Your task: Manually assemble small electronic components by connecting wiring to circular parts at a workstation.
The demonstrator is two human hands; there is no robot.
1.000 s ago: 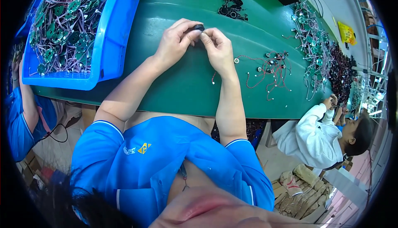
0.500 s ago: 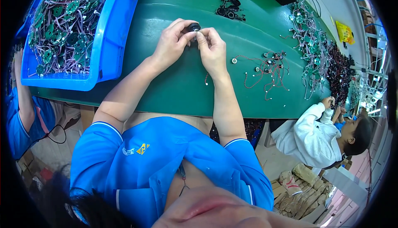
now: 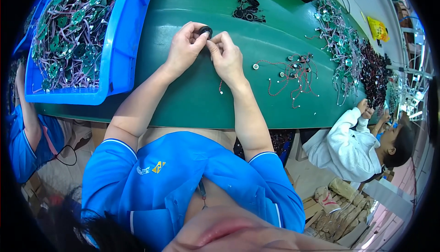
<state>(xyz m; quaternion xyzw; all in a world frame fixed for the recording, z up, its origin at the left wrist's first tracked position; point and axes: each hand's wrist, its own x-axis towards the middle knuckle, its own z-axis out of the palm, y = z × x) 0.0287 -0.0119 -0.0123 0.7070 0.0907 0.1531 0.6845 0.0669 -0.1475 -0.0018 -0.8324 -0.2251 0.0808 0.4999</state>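
Head view: blue tub (image 3: 129, 41) of green boards (image 3: 75, 36) at far left. Left hand (image 3: 182, 50) next, thumb and fingers closed on a black round part (image 3: 206, 32) at the fingertips. Looks light and stiff, probably smooth plastic; a pinch on the rim seems best. Right hand (image 3: 226, 59) just beside it, thumb and finger bent close together (whether they pinch anything, I cannot tell). Below, a red wire (image 3: 221, 87) with a white end: likely limp, better not tugged. Farther right, loose wired discs (image 3: 295, 71), probably fragile, best lifted by their edges.
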